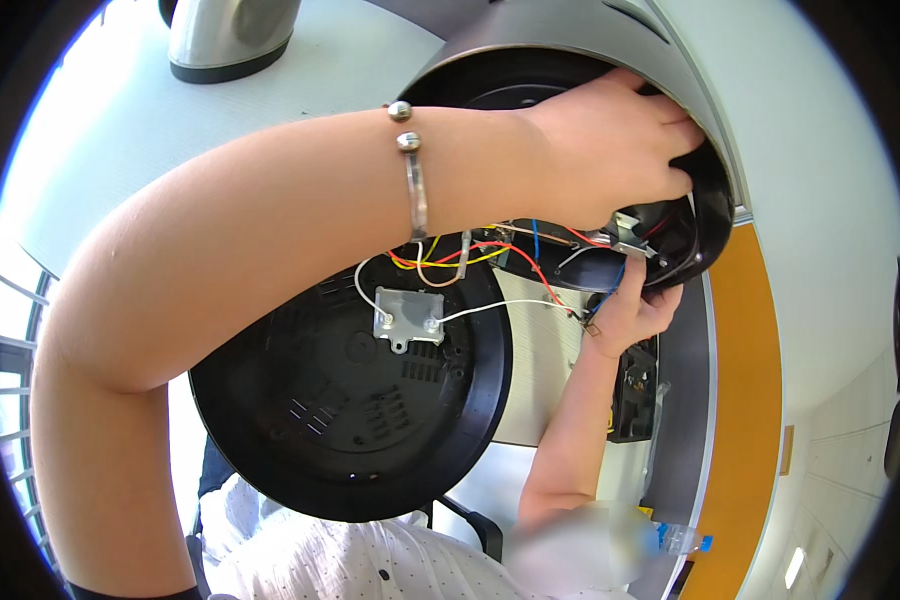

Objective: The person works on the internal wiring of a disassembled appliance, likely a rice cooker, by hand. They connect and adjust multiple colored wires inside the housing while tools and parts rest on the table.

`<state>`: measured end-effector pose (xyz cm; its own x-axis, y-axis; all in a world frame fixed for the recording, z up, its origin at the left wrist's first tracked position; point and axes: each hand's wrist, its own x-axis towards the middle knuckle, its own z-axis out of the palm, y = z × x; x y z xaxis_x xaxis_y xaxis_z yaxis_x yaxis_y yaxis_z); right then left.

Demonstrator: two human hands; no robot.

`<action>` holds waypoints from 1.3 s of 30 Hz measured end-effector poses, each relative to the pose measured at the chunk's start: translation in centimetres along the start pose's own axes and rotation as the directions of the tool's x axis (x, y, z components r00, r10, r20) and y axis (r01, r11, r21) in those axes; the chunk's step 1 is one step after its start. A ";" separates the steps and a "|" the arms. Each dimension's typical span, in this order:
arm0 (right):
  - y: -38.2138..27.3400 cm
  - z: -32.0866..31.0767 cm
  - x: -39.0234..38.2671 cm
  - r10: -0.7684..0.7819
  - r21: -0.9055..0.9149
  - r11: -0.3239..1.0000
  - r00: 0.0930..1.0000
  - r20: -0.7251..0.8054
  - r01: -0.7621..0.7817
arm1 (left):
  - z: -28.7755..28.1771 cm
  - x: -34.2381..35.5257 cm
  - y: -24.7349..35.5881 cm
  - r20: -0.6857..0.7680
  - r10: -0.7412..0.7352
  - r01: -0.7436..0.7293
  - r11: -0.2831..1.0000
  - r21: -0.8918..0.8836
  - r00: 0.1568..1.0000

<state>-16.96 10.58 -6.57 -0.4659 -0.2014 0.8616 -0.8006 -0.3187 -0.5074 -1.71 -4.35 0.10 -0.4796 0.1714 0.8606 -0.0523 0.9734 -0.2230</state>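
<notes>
A silver appliance housing (590,30) with a black inner rim lies on its side, its open end facing me. My left hand (620,150) reaches across into that opening with fingers bent; their tips are hidden against the inside. Under it shows a small metal bracket (629,236) among red, blue and brown wires. At the rim's lower edge my right hand (630,315) grips the housing, the thumb up beside the bracket. A round black base cover (350,400) sits nearer me. It carries a clear-grey box (408,318) with white wires, one running toward the right hand.
Red, yellow and white wires (450,258) link the base cover to the housing. A brushed-metal piece with a black foot (232,40) stands at the far left. At right are a black tray (634,390), a plastic bottle (682,540) and an orange-brown panel (745,400).
</notes>
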 end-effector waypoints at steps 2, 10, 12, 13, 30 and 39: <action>0.2 0.0 0.0 -0.024 -0.015 1.000 1.000 -0.008 0.024 | 0.1 0.1 0.2 -0.008 -0.001 0.001 1.000 0.019 1.000; 0.4 -0.5 0.3 -0.057 -0.075 0.996 0.998 0.002 0.057 | 0.8 0.4 0.7 -0.018 -0.001 0.003 0.997 0.072 1.000; 0.3 -0.8 0.3 -0.048 -0.123 0.991 0.999 -0.008 0.047 | 0.4 0.6 1.2 0.027 -0.008 0.006 0.996 0.085 1.000; 0.2 -0.6 0.2 -0.063 -0.157 0.986 0.998 -0.010 0.061 | 0.0 0.7 1.3 0.051 -0.025 0.020 0.995 0.099 0.998; -0.3 -0.6 0.7 -0.216 -0.272 0.942 0.975 -0.045 0.196 | 0.2 1.5 2.9 0.092 -0.063 0.039 0.970 0.241 0.994; -0.6 -0.6 0.6 -0.151 -0.264 0.955 0.988 -0.035 0.136 | 0.3 1.4 2.5 0.078 -0.035 0.014 0.968 0.249 0.996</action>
<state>-17.02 11.24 -5.72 -0.3527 -0.1183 0.9282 -0.9275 -0.0868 -0.3635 -2.81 -1.68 0.62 -0.5442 0.1252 0.8296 -0.2754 0.9074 -0.3176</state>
